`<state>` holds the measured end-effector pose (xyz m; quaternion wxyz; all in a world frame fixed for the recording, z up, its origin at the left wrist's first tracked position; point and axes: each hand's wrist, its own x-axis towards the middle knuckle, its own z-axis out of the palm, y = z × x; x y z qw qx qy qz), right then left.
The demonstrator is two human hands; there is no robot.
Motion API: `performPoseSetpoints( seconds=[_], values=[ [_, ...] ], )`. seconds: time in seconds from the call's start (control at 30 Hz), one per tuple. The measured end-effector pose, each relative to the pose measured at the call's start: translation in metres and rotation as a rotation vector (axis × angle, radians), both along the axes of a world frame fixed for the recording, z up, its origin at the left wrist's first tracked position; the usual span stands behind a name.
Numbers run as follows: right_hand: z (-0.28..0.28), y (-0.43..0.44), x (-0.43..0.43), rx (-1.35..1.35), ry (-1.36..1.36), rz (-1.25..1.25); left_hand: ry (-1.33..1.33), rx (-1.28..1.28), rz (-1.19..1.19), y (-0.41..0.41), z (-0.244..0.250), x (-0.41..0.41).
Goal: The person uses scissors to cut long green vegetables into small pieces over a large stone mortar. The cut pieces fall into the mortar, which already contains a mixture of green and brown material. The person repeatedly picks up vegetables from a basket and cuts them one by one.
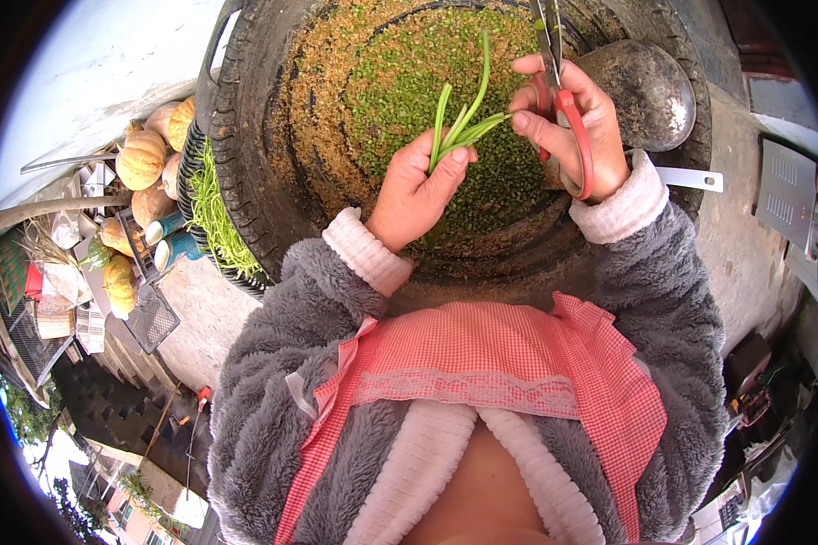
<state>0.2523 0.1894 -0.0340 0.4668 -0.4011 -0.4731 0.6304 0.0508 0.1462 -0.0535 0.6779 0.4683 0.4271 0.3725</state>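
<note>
My left hand (pixel 419 184) is closed around a few green stalks (pixel 474 129) that point up and right. My right hand (pixel 572 129) holds red-handled scissors (pixel 574 129), blades pointing up, away from me. Its thumb and fingers are close to the tip of one stalk; whether they pinch it I cannot tell. Both hands are over a large dark round tub (pixel 252 157) that looks made of tire rubber. In it lie chopped green pieces (pixel 409 88) with yellowish-brown grainy meal (pixel 307 95). A bit of green sits on the scissor blades.
A worn metal scoop (pixel 644 95) rests at the tub's right side, near a white flat handle (pixel 692 179). Left of the tub stands a dark basket (pixel 192 163) of long green stalks (pixel 218 218). Farther left are pumpkins (pixel 140 160), blue boots (pixel 177 248) and a dark crate (pixel 151 317).
</note>
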Motion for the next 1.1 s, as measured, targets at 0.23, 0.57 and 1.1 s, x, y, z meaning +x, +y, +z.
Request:
performPoseSetpoints(
  seconds=[0.23,0.57,1.1],
  values=[
    [-0.007,-0.003,-0.004,0.083,-0.047,0.049,0.096,0.104,-0.061,0.001,-0.002,0.000],
    [0.000,0.005,0.007,-0.024,0.009,-0.042,0.227,0.156,-0.052,0.001,0.001,0.000],
    [-0.006,-0.001,0.000,-0.074,0.070,-0.026,0.359,0.192,-0.237,0.003,-0.003,-0.003]
  ],
)
